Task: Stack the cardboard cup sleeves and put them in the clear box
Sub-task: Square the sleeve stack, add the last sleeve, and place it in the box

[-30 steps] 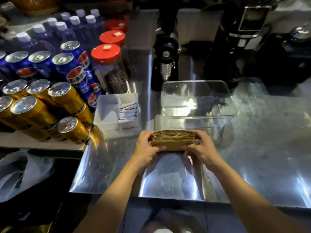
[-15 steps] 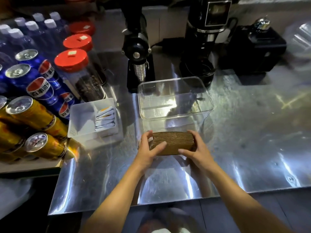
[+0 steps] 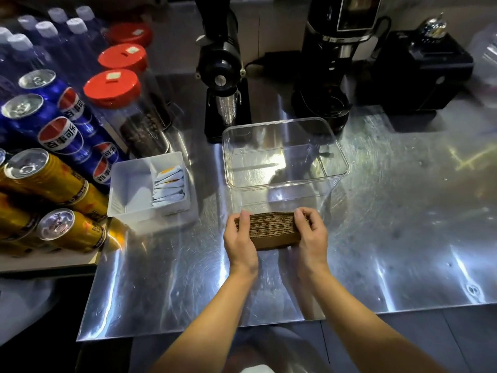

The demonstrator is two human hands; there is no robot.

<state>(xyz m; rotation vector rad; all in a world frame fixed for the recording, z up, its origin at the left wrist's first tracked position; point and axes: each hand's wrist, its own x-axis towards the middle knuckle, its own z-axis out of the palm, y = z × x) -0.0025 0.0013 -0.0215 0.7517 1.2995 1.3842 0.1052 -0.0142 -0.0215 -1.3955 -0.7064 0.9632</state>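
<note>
A brown stack of flattened cardboard cup sleeves (image 3: pixel 271 229) stands on edge on the steel counter, just in front of the clear box (image 3: pixel 333 154). My left hand (image 3: pixel 240 243) grips the stack's left end and my right hand (image 3: pixel 312 238) grips its right end, fingers curled over the top. The clear box is open at the top, with nothing visible inside it, and stands directly behind the stack.
A white tray (image 3: pixel 126 195) with sachets sits left of the box. Cola cans (image 3: pixel 61 135), gold cans (image 3: pixel 45 176), water bottles and red-lidded jars (image 3: pixel 113 88) crowd the left. A grinder (image 3: pixel 223 76) and black machines (image 3: pixel 330 76) stand behind the box.
My view has shifted left to right and closer. Both hands keep hold of the sleeve stack, which stays just in front of the clear box; my fingers now curl over its top.
</note>
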